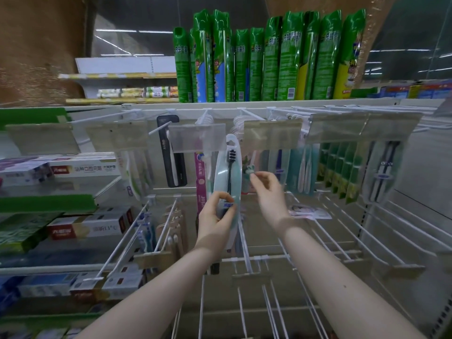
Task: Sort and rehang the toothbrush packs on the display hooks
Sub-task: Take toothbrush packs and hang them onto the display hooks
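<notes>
pack orientation: the left hand point(216, 217) grips the lower part of a clear toothbrush pack point(228, 167) holding a black-bristled brush, fingers curled round it. the pack stands upright with its hang hole point(231, 142) uppermost, just below the upper display hooks point(252, 114) and between two clear price-tag holders point(272, 134). this low hold leaves the hole free, probably for threading onto a hook. the right hand point(267, 192) pinches a small hanging pack point(250, 168) just beside it between thumb and fingertips (contents too blurred to name), apparently to steady or part the neighbouring stock. both forearms reach forward and upward from the bottom of the view, converging above the lower hooks point(244, 237).
</notes>
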The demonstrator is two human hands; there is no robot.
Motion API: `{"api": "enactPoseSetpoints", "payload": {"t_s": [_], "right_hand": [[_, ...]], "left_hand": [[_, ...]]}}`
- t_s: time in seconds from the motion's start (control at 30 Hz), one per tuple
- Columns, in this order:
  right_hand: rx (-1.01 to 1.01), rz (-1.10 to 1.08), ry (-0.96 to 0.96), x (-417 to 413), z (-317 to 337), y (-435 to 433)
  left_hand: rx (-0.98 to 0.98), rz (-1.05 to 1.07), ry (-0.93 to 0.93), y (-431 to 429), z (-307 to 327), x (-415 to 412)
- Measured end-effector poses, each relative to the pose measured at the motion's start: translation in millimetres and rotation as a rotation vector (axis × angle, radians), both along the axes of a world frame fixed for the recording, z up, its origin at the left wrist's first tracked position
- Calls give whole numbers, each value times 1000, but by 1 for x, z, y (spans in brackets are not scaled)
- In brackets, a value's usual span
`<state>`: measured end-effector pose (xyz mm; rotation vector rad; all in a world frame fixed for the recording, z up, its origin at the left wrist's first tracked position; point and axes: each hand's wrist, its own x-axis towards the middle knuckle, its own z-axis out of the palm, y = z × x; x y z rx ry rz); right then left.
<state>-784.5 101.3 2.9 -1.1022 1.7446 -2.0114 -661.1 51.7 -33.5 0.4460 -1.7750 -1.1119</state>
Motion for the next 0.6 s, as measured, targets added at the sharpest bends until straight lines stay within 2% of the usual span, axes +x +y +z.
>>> {"api": "enactPoseSetpoints", "payload": {"t_s": [0.1,0.2,0.33,0.5,0.6], "right_hand": [[-10,70,-80,13,-4,2],[-17,37,-114,20,-8,8],[-3,-37,-124,20,-9,22],[2,-99,-202,10,-9,42],[-4,-115,-167,-2,-9,56]], "left_hand": [[1,-3,22,8,-2,0],[51,-70,-9,18,-4,-1],[91,-169,56,35,-5,1],[65,-176,56,46,-5,-9],[67,-171,88,54,0,-23]]}}
